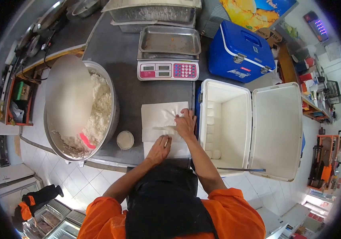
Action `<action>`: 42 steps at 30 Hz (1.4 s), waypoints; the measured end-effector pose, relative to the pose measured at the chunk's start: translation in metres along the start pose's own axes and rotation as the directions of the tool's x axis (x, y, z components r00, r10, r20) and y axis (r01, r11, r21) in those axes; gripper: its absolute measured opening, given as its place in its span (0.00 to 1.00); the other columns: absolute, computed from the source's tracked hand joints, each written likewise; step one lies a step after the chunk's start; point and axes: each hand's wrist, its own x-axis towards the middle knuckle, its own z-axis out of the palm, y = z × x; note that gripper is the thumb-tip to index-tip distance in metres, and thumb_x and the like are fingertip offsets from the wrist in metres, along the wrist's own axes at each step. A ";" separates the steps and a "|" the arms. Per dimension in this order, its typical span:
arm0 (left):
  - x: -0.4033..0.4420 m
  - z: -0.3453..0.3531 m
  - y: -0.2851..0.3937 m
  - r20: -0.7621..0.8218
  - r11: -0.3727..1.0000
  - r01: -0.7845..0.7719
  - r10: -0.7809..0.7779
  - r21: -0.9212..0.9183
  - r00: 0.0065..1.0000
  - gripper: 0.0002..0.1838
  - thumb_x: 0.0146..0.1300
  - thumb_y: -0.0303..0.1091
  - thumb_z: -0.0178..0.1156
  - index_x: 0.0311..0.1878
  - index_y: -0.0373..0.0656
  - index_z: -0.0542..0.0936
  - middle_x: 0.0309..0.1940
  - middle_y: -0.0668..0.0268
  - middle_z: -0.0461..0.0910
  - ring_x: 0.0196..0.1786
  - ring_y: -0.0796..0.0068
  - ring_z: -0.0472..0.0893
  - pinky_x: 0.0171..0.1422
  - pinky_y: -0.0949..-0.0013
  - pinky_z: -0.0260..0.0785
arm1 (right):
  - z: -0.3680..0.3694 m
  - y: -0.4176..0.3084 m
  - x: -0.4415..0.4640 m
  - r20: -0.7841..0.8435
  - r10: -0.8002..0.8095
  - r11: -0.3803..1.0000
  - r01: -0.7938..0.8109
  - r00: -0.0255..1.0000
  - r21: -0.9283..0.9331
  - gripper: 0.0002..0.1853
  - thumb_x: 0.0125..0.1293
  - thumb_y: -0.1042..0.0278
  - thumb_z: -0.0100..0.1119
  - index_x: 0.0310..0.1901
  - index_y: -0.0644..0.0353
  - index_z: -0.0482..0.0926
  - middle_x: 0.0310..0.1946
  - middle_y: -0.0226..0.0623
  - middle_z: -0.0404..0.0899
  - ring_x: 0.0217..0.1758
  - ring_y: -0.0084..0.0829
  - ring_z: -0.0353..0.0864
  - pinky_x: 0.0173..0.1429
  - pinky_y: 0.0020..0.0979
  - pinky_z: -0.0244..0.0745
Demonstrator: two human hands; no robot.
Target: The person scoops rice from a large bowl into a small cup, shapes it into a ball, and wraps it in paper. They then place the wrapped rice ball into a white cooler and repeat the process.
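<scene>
White paper sheets (152,113) lie in front of me on the dark table, with wrinkles and a fold across them. My left hand (159,149) rests on the lower part of the paper, fingers stretched forward and a little bent. Over the paper's right edge lies my right hand (185,124), its fingers spread on the sheet. Neither hand visibly grips anything. Left of the paper stands a small round cup (125,140) with white contents. Farther left is a large metal bowl (114,107) of white rice (100,99), with a pink piece (86,141) in it.
A pale blur hides part of the bowl. Beyond the paper stands a digital scale (167,71) carrying a metal tray (170,40). At right is an open white-lined cooler (226,131), its lid (276,131) swung out. A closed blue cooler (238,51) sits behind it.
</scene>
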 end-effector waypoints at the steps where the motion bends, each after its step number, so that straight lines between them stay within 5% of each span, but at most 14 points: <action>1: -0.003 0.002 0.000 0.026 1.000 0.011 -0.010 -0.009 1.000 0.22 0.65 0.30 0.59 0.58 0.26 0.73 0.57 0.45 0.70 0.61 0.44 0.72 0.68 0.51 0.67 | -0.001 0.004 0.002 0.079 -0.001 0.999 -0.002 0.997 0.041 0.07 0.54 0.65 0.69 0.35 0.51 0.89 0.54 0.33 0.70 0.64 0.39 0.61 0.60 0.49 0.57; 6: 0.002 0.004 -0.004 0.023 1.000 0.002 -0.002 -0.025 1.000 0.22 0.64 0.29 0.59 0.57 0.24 0.73 0.56 0.44 0.70 0.62 0.44 0.72 0.69 0.53 0.67 | -0.021 0.014 0.019 0.084 -0.060 0.984 0.045 0.995 0.170 0.04 0.46 0.64 0.72 0.24 0.52 0.87 0.49 0.34 0.74 0.60 0.39 0.67 0.63 0.45 0.61; 10: 0.003 0.003 -0.002 0.026 0.998 0.015 -0.013 -0.067 1.000 0.21 0.64 0.29 0.59 0.56 0.23 0.74 0.57 0.43 0.71 0.62 0.44 0.72 0.70 0.53 0.66 | -0.015 0.043 0.047 0.295 -0.349 0.877 0.199 0.890 0.437 0.11 0.42 0.64 0.78 0.24 0.57 0.84 0.37 0.37 0.81 0.44 0.41 0.81 0.53 0.35 0.76; 12: 0.002 0.003 -0.001 0.017 0.999 0.002 -0.001 -0.038 1.000 0.21 0.64 0.29 0.59 0.55 0.24 0.74 0.57 0.43 0.71 0.62 0.45 0.71 0.70 0.54 0.66 | -0.019 0.036 0.057 0.492 -0.272 0.826 -0.062 0.827 0.560 0.12 0.43 0.63 0.78 0.23 0.59 0.83 0.39 0.39 0.82 0.44 0.44 0.82 0.52 0.37 0.78; 16: 0.005 0.004 -0.004 0.026 1.000 -0.013 0.014 -0.027 1.000 0.20 0.64 0.31 0.59 0.54 0.24 0.75 0.57 0.44 0.73 0.63 0.46 0.71 0.71 0.54 0.65 | -0.010 0.018 0.081 0.553 -0.269 0.891 -0.013 0.789 0.453 0.17 0.45 0.58 0.78 0.32 0.59 0.84 0.39 0.40 0.82 0.45 0.41 0.83 0.52 0.37 0.78; 18: 0.004 0.005 -0.005 0.026 1.000 -0.025 0.025 0.001 0.999 0.20 0.64 0.31 0.59 0.54 0.25 0.76 0.57 0.44 0.73 0.63 0.46 0.71 0.71 0.54 0.65 | 0.012 0.022 0.090 0.605 -0.426 0.901 0.250 0.673 0.356 0.29 0.47 0.53 0.79 0.47 0.61 0.80 0.39 0.41 0.82 0.44 0.38 0.83 0.51 0.35 0.78; 19: 0.003 0.005 -0.006 0.025 0.999 -0.038 0.037 0.029 0.999 0.20 0.64 0.31 0.59 0.54 0.25 0.76 0.57 0.45 0.73 0.64 0.47 0.71 0.72 0.54 0.64 | 0.016 0.024 0.088 0.605 -0.430 0.899 0.255 0.670 0.357 0.29 0.47 0.53 0.79 0.47 0.61 0.80 0.39 0.41 0.82 0.44 0.38 0.83 0.51 0.35 0.78; 21: 0.004 0.004 -0.007 0.013 0.999 -0.036 0.036 0.026 0.999 0.19 0.64 0.31 0.59 0.53 0.25 0.76 0.57 0.45 0.73 0.63 0.47 0.71 0.71 0.55 0.64 | 0.010 0.022 0.086 0.377 -0.601 0.799 0.521 0.705 0.298 0.32 0.46 0.53 0.80 0.50 0.62 0.79 0.38 0.40 0.82 0.42 0.36 0.83 0.50 0.34 0.78; 22: 0.003 0.004 -0.007 0.008 0.999 -0.042 0.042 0.018 0.999 0.19 0.64 0.31 0.59 0.53 0.25 0.76 0.57 0.45 0.73 0.63 0.47 0.71 0.71 0.55 0.64 | 0.007 0.022 0.087 0.380 -0.605 0.796 0.525 0.700 0.301 0.32 0.46 0.53 0.80 0.50 0.62 0.79 0.38 0.40 0.82 0.42 0.36 0.83 0.50 0.34 0.78; 24: 0.001 0.009 -0.009 0.010 0.999 -0.047 0.047 0.026 0.999 0.19 0.64 0.30 0.59 0.53 0.25 0.76 0.57 0.45 0.73 0.63 0.48 0.71 0.71 0.55 0.65 | -0.018 0.011 0.087 0.571 -0.408 0.868 0.107 0.713 0.486 0.23 0.44 0.57 0.80 0.39 0.60 0.83 0.37 0.39 0.82 0.42 0.36 0.83 0.47 0.34 0.78; 28: 0.005 0.005 -0.005 -0.028 0.999 -0.021 0.021 -0.028 0.999 0.19 0.62 0.29 0.60 0.52 0.24 0.76 0.55 0.45 0.74 0.61 0.48 0.72 0.70 0.55 0.65 | -0.018 0.014 0.099 0.643 -0.324 0.924 0.085 0.694 0.374 0.20 0.44 0.59 0.80 0.35 0.62 0.84 0.34 0.39 0.83 0.40 0.34 0.83 0.45 0.33 0.78; 34: 0.004 0.003 -0.008 -0.040 0.996 -0.084 0.085 0.036 0.996 0.19 0.60 0.29 0.61 0.50 0.24 0.76 0.53 0.46 0.74 0.60 0.48 0.72 0.70 0.55 0.66 | -0.002 0.023 0.111 0.576 -0.464 0.881 0.286 0.672 0.377 0.18 0.54 0.63 0.74 0.44 0.62 0.81 0.31 0.45 0.84 0.38 0.40 0.84 0.47 0.37 0.78; 39: 0.004 0.004 -0.007 -0.013 0.999 -0.051 0.051 -0.003 0.999 0.20 0.58 0.27 0.58 0.52 0.23 0.75 0.55 0.44 0.73 0.61 0.48 0.72 0.70 0.56 0.66 | -0.024 0.007 0.090 0.506 -0.306 0.949 0.218 0.807 0.227 0.10 0.65 0.66 0.64 0.45 0.60 0.82 0.36 0.48 0.85 0.44 0.49 0.84 0.53 0.45 0.75; 42: 0.006 0.005 -0.005 0.001 0.999 -0.030 0.030 -0.015 1.000 0.21 0.56 0.26 0.56 0.52 0.23 0.75 0.57 0.44 0.72 0.63 0.48 0.72 0.71 0.57 0.66 | -0.027 0.005 0.092 0.630 -0.214 0.976 0.136 0.747 0.171 0.07 0.63 0.68 0.65 0.42 0.57 0.83 0.42 0.48 0.84 0.52 0.48 0.82 0.57 0.46 0.74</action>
